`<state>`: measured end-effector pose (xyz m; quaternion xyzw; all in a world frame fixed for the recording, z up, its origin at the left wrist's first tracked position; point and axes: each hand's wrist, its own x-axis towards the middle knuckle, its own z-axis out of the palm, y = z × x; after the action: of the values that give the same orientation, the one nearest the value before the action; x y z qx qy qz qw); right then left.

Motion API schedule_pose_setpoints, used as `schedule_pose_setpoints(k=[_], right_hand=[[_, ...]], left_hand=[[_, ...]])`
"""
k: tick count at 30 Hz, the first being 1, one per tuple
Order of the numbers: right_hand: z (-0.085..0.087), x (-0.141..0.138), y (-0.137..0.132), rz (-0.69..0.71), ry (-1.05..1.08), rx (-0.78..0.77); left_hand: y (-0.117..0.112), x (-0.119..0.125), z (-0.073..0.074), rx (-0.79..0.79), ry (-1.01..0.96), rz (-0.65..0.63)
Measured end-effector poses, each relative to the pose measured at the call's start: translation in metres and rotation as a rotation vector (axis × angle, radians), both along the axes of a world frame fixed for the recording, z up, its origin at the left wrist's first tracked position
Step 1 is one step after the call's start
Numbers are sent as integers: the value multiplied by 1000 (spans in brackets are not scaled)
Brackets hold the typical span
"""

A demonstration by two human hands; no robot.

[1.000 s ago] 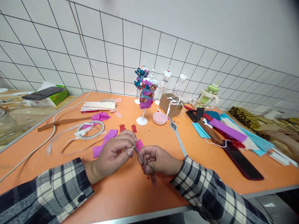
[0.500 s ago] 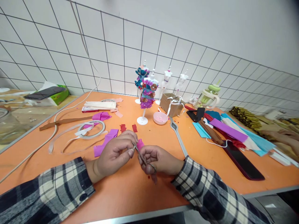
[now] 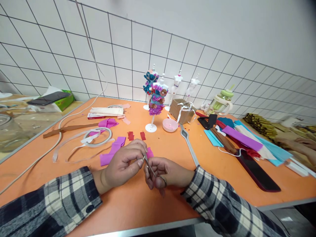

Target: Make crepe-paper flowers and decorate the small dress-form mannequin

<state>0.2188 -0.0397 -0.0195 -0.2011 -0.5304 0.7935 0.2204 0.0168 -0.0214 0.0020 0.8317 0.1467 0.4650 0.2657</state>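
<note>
Silver metal scissors (image 3: 150, 168): spread wider
R hand (image 3: 169, 169): gripping scissors
L hand (image 3: 123, 163): pinching tiny pale scrap (image 3: 144, 158)
Snip: prob. underway; next, close

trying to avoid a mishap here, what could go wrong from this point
The scissors in the right hand have their tips right by the fingertips of the left hand, so a slip might nick a finger.

The flower-covered dress form stands on a slender stem, so a bump could tip it, perhaps onto the pink bowl beside it.
</note>
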Motion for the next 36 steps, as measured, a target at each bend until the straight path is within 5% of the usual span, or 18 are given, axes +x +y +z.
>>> schedule_pose_setpoints(k=[36], right_hand=[[4,-1,0,-54,-153,71]], left_hand=[[1,1,2,25,-17,30]])
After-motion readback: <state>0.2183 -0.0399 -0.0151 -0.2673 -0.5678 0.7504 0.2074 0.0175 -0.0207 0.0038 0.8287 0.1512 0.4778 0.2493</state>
